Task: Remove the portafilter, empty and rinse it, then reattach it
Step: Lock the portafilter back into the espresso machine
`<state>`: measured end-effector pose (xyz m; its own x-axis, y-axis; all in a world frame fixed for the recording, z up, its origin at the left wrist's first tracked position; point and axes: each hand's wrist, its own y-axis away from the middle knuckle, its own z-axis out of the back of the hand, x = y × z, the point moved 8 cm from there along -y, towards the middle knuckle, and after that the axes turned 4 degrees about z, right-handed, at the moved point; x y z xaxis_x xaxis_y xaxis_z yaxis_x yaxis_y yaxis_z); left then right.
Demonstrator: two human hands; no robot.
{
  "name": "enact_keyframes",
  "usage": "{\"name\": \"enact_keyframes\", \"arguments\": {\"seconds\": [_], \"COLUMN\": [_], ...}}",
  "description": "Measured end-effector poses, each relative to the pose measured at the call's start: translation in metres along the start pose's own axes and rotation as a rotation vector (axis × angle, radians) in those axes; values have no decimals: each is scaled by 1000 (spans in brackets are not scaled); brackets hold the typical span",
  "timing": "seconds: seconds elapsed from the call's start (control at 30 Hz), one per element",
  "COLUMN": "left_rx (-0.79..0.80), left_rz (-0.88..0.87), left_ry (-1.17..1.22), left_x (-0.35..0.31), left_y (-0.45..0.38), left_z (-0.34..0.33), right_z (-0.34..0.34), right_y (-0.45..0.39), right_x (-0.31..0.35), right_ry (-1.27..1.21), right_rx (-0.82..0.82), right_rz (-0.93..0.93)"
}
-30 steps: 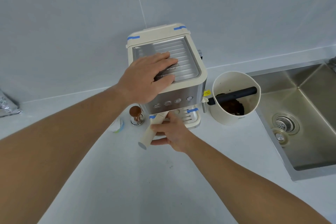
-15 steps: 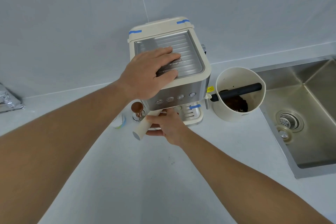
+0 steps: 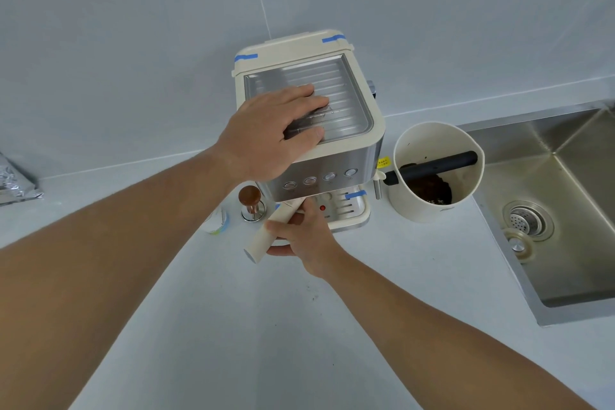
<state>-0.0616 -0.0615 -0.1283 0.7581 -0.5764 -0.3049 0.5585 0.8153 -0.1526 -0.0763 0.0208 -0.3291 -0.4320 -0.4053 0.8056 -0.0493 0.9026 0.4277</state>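
A cream and steel espresso machine stands against the tiled wall. My left hand lies flat on its ribbed top tray, fingers spread, pressing down. The portafilter's cream handle sticks out from under the machine's front, pointing toward me and to the left. My right hand is wrapped around that handle. The portafilter's basket end is hidden under the machine's front. To the right stands a cream knock box with a black bar and dark coffee grounds inside.
A steel sink with a drain strainer is at the right. A wooden-knobbed tamper and a small cup stand left of the machine. A foil bag lies at the far left. White counter stretches in front.
The handle in my right hand has swung further to the left under the machine. My left hand has stayed flat on the machine's top. The camera view shifted slightly.
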Motion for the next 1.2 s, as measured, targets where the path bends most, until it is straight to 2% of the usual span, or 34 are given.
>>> {"name": "enact_keyframes", "arguments": {"seconds": [0.83,1.2], "left_rx": [-11,-12], "left_rz": [29,37], "left_ry": [23,27], "left_x": [4,5], "left_y": [-1,-1], "left_z": [-1,-1], "right_z": [-31,0], "right_y": [-11,15], "right_x": [11,1], "right_ry": [-168,-170], "right_rx": [-34,111], "right_rz": [123,34]}}
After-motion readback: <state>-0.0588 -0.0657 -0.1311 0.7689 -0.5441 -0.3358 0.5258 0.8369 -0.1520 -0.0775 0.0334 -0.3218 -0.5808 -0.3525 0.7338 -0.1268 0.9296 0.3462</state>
